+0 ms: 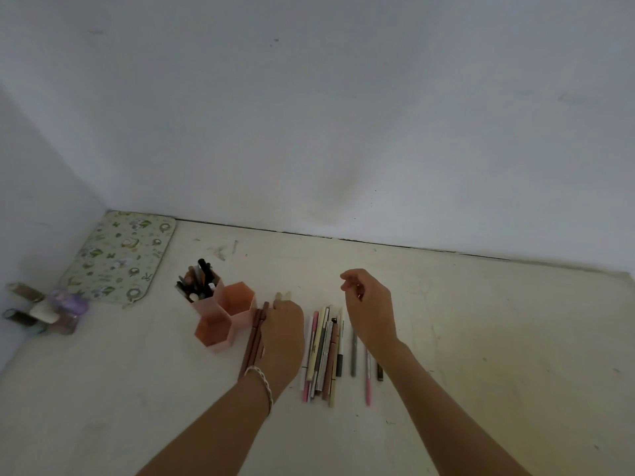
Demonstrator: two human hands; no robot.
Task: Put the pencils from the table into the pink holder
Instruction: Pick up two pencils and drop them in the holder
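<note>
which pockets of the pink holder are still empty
Two are empty. The pink holder has three pockets: the back left one is packed with pens, while the right and front ones show only bare insides.

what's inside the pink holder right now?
The pink holder has three hexagonal cells. The back-left cell is packed with upright pens; the other two look empty, though their bottoms aren't fully visible.

**Left hand grips pencils by holder**

L hand (283, 333) closed round brown pencils (253, 341), just right of pink holder (220, 314). R hand (369, 314) hovers, fingers loosely curled, nothing in it, above loose pencil pile (324, 352) on table (481, 338).
</note>
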